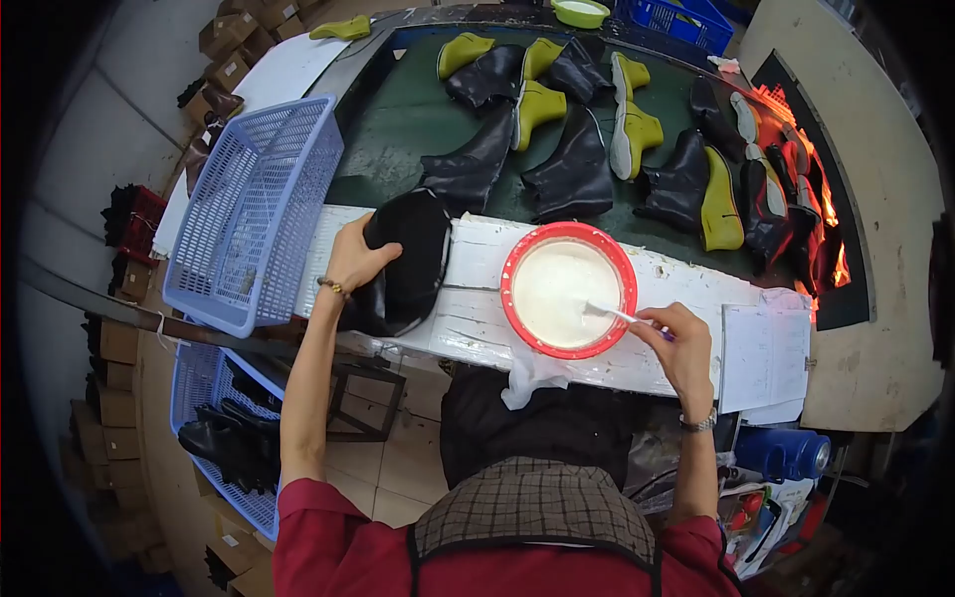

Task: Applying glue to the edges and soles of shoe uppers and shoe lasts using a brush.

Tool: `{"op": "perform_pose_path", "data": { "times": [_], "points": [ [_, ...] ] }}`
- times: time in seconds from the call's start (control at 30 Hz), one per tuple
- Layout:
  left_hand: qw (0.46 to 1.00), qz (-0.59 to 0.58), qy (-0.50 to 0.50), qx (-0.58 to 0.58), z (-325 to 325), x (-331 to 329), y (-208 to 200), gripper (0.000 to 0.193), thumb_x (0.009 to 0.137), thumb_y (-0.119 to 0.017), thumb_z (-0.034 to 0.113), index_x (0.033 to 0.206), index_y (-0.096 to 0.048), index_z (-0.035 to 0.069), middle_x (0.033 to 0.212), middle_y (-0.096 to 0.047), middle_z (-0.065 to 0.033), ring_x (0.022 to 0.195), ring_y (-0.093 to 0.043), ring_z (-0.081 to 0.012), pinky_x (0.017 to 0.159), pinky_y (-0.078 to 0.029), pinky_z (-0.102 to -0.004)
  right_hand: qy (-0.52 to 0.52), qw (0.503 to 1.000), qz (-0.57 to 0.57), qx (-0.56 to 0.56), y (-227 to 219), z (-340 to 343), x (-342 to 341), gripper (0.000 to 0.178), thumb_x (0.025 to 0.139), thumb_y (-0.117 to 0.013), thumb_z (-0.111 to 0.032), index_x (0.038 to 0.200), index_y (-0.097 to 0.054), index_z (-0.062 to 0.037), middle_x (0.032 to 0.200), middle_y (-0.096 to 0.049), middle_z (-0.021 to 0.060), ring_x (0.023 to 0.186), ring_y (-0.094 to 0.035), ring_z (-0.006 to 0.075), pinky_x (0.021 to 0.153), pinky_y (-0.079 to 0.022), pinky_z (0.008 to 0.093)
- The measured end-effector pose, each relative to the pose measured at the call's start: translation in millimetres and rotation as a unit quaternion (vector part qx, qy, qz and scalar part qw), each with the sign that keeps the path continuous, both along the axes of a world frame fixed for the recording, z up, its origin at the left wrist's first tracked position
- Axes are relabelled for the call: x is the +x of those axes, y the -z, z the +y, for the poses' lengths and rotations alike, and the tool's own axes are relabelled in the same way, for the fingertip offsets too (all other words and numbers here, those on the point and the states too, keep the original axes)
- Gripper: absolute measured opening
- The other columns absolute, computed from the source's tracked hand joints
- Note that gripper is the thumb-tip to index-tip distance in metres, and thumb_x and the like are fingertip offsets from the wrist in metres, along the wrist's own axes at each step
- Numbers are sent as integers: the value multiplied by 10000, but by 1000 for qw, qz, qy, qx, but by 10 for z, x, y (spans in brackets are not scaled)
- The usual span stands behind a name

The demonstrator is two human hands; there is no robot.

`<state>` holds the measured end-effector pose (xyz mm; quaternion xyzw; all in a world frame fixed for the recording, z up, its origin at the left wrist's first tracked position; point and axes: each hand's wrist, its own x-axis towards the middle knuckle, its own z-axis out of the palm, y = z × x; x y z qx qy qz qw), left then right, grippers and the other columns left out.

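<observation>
Clock read from the red basin (572, 352) on the white ledge. Left hand (360, 261), nine o'clock, grasps a black boot upper (423, 254); thumb presses the near face, the other fingers partly hidden. Upper stands just beside the basin, on the ledge; its black interior swallows detail, so opening and seams are hard to make out. Right hand (678, 343), four o'clock, pinches the white-handled brush (635, 318); tip meets the cream-white liquid (552, 289), depth of dip unclear. Far ledge edge meets a dark green belt (388, 149). Twelve o'clock: black boots (482, 159) among yellow-green soles (542, 104); which are joined is uncertain. Between two and three, orange glow blurs the footwear at an opening in a pale panel (885, 298). Green bowl (580, 12), twelve, and blue crate (706, 30), one, are cut by the frame top. Nine: lilac-blue basket (264, 209); lower basket (184, 383), eight, is partly covered by the left arm. Cardboard boxes (119, 428), eight to nine, fade into the dark lens rim. Tiled floor (398, 473) shows at half past seven.
</observation>
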<state>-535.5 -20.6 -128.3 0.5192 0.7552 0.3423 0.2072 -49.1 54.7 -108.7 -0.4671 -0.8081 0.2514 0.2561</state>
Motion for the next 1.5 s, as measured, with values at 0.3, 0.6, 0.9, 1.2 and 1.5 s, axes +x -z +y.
{"op": "perform_pose_path", "data": {
  "times": [0.3,0.6,0.9,1.2,1.5],
  "points": [
    [935,-253,163,-187,-194,1003,-1044,368,814,-824,123,1107,-704,-64,929,-741,-66,795,-665,-99,685,-531,-251,-125,966,193,121,-436,230,-594,155,837,-811,-86,991,-798,-71,861,-685,24,792,-620,135,685,-415,286],
    [922,-380,76,-14,-370,1027,-1050,314,832,-787,33,1129,-696,-15,881,-698,3,750,-613,-56,666,-489,-209,-84,969,199,123,-264,170,-583,179,786,-851,-130,958,-807,-106,885,-695,-1,855,-613,139,827,-368,319],
    [893,-418,3,167,-218,1156,-985,253,862,-755,23,1108,-701,-5,958,-716,-30,819,-646,-98,738,-518,-241,-86,973,202,77,-28,-157,-693,211,766,-863,-129,970,-810,-137,909,-688,-20,864,-610,129,849,-362,310],
    [972,-123,-60,193,11,783,-182,482,884,-807,213,1243,-658,-72,1066,-745,-138,936,-682,-179,850,-540,-314,21,999,8,45,-75,14,-426,127,860,-786,-166,949,-780,-75,872,-688,55,725,-678,216,625,-517,331],
    [958,274,69,-48,-655,783,370,1548,425,-946,644,1645,-139,136,1601,-280,-217,1411,-360,-430,1013,-327,-707,42,997,-65,24,-25,-9,-231,157,863,-777,-206,952,-770,-76,818,-674,78,734,-678,259,632,-509,368]
  ]
}}
